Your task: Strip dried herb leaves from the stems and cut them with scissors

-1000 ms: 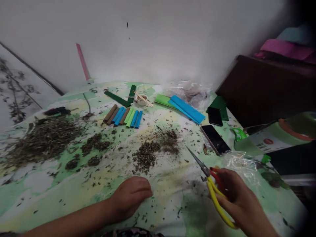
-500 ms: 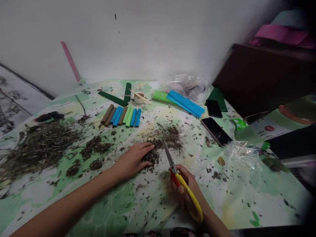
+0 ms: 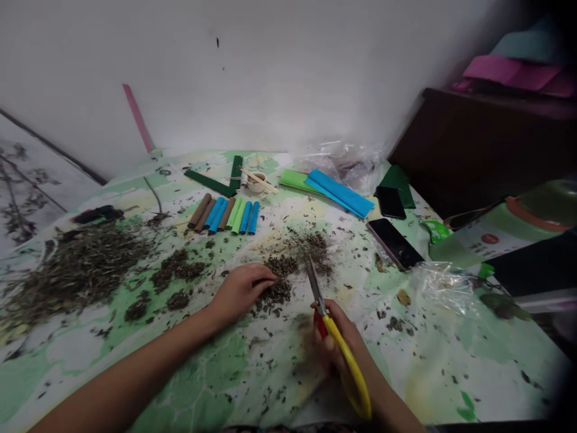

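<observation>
My right hand (image 3: 339, 340) is closed round yellow-and-red handled scissors (image 3: 336, 337), their closed blades pointing up toward a small pile of dried chopped herb (image 3: 288, 273) in the middle of the cloth. My left hand (image 3: 241, 287) lies on the left side of that pile with its fingers curled onto the bits; whether it grips any is hidden. A bigger heap of dried twigs and leaves (image 3: 74, 267) spreads at the far left.
Rolled paper tubes in brown, blue and green (image 3: 225, 213) lie in a row beyond the pile, with a small cup and sticks (image 3: 258, 179), flat blue and green sheets (image 3: 336, 191), two phones (image 3: 393, 240), plastic bags (image 3: 444, 288) and a dark cabinet (image 3: 487, 150) at right.
My right hand carried the scissors from the right side to the middle pile. My left hand moved forward onto the pile, and its fingers have curled in since.
</observation>
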The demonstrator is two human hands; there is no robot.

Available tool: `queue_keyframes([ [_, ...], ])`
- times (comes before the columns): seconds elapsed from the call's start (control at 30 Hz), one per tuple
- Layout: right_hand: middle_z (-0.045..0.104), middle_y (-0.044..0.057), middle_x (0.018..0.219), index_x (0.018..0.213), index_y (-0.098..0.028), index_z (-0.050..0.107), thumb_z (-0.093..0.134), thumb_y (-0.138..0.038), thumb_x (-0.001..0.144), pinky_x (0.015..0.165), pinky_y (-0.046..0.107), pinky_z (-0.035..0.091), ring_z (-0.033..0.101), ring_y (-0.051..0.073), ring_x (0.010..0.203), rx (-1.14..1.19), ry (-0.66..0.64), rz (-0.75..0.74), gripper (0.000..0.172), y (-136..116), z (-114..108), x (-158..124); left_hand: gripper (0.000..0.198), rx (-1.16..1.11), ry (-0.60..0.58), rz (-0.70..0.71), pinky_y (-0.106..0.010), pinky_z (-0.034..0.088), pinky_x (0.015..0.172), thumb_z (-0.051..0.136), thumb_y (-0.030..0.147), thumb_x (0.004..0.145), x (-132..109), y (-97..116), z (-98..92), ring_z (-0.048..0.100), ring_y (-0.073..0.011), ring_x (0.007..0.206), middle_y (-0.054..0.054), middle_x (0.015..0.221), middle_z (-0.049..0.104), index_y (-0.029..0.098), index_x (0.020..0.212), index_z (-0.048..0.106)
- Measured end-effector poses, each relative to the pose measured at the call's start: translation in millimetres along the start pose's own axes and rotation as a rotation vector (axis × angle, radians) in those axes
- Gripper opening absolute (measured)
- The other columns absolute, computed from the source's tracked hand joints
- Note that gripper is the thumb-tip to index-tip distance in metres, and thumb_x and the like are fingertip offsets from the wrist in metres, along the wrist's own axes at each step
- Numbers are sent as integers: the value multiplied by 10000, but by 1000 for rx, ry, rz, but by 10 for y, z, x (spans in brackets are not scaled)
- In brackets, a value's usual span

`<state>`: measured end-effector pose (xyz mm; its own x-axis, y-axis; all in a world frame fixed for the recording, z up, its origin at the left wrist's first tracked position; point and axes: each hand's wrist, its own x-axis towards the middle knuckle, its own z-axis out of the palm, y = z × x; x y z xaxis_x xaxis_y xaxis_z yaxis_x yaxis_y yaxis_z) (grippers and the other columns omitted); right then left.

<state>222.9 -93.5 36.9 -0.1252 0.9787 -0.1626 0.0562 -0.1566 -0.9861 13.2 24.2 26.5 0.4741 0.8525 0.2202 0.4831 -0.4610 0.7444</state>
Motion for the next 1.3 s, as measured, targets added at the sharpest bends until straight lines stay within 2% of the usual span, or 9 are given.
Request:
queue_keyframes([
  [0.07,523,-31,683,1118,-228,441,622,-527,702,521,232,421,508,133,566,-345,41,11,543,-112,-16,23,66,-211,112,-162,-290,484,723,685,233,711,-4,-8,-6,639,-195,754,-43,777,717,221,756,731],
  [0.17,594,75,955,1214,-204,425,684,-434,664,754,332,448,572,238,835,-747,125,20,649,-209,9,76,114,-598,237,-425,-218,470,587,770,215,609,-11,-3,21,610,-148,630,-27,675,686,171,699,715],
  [0.27,526,141,1132,1280,-169,407,654,-452,685,883,388,410,523,292,1017,-905,129,-43,704,-188,80,141,213,-1009,316,-611,-183,476,555,807,185,556,-24,46,70,596,-105,584,0,658,661,145,718,674],
  [0.37,506,137,1123,1290,-174,420,635,-445,698,886,391,419,513,283,1019,-947,127,-83,685,-119,156,200,244,-1246,323,-723,-185,507,558,813,128,535,-50,129,117,608,-99,574,4,653,653,135,711,643],
  [0.57,524,138,1080,1303,-148,421,632,-369,711,891,377,418,517,274,995,-1015,117,-107,667,-88,219,276,239,-1345,301,-712,-180,530,647,776,34,548,-142,188,194,639,-100,652,-1,705,671,134,710,632],
  [0.7,556,136,1081,1298,-147,424,605,-364,734,861,360,428,537,269,986,-1028,85,-87,631,-131,212,291,254,-1349,281,-663,-194,522,691,798,80,542,-182,166,191,646,-111,698,-5,737,680,141,729,637],
  [0.97,638,92,1013,1243,-188,438,547,-431,780,702,288,423,623,245,863,-1071,11,-40,534,-140,191,253,246,-1294,282,-647,-171,483,649,790,85,561,-192,107,209,604,-81,651,15,695,639,135,748,638],
  [1.2,675,21,862,1018,-225,502,564,-467,785,571,233,358,629,200,735,-1016,-41,3,341,-142,125,231,229,-1272,281,-679,-151,484,613,797,97,553,-180,91,245,581,-62,613,22,675,611,119,700,623],
  [1.3,666,51,909,1118,-206,478,548,-451,793,596,242,381,621,204,752,-1014,-26,17,413,-151,99,208,233,-1265,297,-690,-152,484,621,798,110,557,-177,86,244,580,-61,617,22,679,612,126,709,622],
])
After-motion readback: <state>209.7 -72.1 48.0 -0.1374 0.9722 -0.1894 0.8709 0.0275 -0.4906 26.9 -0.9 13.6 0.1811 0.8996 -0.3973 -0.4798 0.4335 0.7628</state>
